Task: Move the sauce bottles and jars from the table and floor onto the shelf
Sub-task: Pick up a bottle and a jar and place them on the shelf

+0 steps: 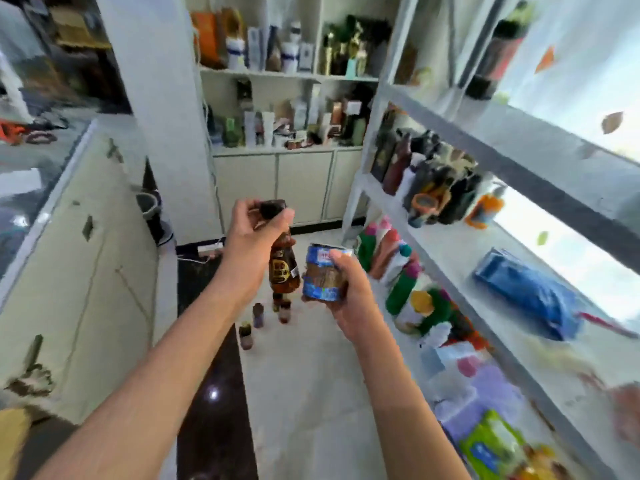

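Left hand [251,225] is raised near frame centre, fingers [242,206] clamped round the dark cap of a brown plastic sauce bottle with a brown-and-yellow label [283,268], which hangs below the hand, clear of the floor. Right hand [346,292] sits just at 4 o'clock of the left hand, fingers [337,259] closed round a squat cylindrical jar with a blue-and-white label and brown contents [323,273]; the jar is held upright to slightly tilted, just beside the bottle, contact between them not determinable. On the pale tiled floor [311,393], at 6 o'clock of the bottle, stand four small dark bottles [258,315], grouped near one another; image blur prevents reading their labels. The white metal shelf unit [485,133] occupies the 3 o'clock side of the view; its tiers carry mixed bottles, a blue bag [526,292] and coloured packs. A white counter [86,254] runs along the 9 o'clock side. A white wall cabinet with stocked shelves [287,109] stands at 12 o'clock.
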